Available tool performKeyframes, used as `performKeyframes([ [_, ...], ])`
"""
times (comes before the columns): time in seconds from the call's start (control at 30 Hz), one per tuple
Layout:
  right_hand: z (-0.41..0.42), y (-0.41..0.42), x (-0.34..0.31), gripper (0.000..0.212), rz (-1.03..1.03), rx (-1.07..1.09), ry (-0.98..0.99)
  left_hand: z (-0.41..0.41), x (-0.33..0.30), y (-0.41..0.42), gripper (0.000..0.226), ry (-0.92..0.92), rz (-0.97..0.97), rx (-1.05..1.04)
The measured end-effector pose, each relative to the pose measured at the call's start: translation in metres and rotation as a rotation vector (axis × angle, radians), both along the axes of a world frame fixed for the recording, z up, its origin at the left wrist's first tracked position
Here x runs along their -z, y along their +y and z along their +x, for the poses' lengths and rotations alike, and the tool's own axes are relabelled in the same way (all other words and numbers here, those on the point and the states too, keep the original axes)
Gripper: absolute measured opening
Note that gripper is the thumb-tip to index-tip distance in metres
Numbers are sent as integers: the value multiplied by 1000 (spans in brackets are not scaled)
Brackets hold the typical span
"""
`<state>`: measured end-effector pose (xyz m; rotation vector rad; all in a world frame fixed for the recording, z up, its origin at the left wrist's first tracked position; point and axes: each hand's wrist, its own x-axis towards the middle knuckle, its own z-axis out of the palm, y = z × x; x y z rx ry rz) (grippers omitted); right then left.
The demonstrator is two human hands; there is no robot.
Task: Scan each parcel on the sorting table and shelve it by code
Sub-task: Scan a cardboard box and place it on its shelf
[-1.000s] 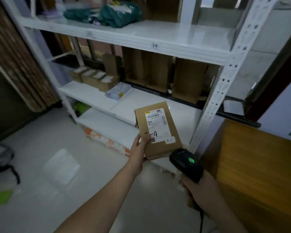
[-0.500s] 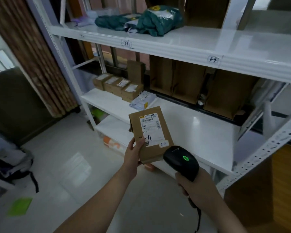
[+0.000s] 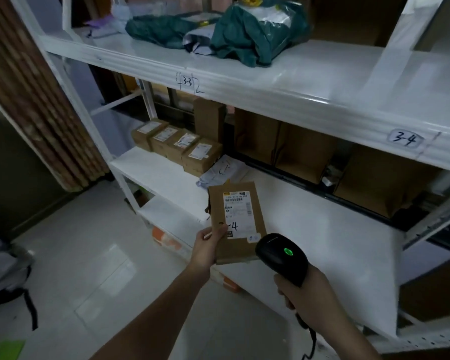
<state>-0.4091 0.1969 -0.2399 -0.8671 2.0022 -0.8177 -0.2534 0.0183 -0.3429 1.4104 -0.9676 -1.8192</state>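
My left hand point(image 3: 209, 245) grips a flat brown cardboard parcel point(image 3: 236, 221) by its lower left edge, label up, with "-4" handwritten on the label. My right hand point(image 3: 303, 294) holds a black barcode scanner point(image 3: 281, 257) just right of and below the parcel; its green light is on. Both are in front of the white metal shelving point(image 3: 283, 100). The upper shelf's front edge carries handwritten marks "3-3" point(image 3: 187, 81) and "3-4" point(image 3: 403, 139).
A row of small brown boxes point(image 3: 177, 144) and a white mailer bag point(image 3: 222, 172) lie on the middle shelf, with larger cartons point(image 3: 304, 152) behind. Green plastic parcels point(image 3: 255, 27) lie on the upper shelf. A dark bag point(image 3: 5, 276) lies on the tiled floor at left.
My view has swung left along the shelving and drawn closer. The wooden table at right has left the view. Both hands keep their hold on parcel and scanner.
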Motion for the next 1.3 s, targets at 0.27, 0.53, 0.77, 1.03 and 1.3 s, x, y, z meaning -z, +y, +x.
performKeyframes([
  [0.27, -11, -70, 21, 10, 44, 93, -36, -36, 27, -89, 33, -80, 1, 226],
  [0.53, 29, -143, 46, 13, 24, 307, -73, -50, 68, -190, 43, -232, -44, 432],
  [0.77, 67, -182, 64, 16, -35, 466, -158, -46, 117, -254, 73, -340, -22, 563],
  [1.03, 72, -204, 74, 12, -36, 554, -104, -62, 118, -280, 40, -342, 58, 591],
  [1.3, 75, -218, 75, 8, -33, 549, -151, -38, 128, -268, 45, -719, -1068, 927],
])
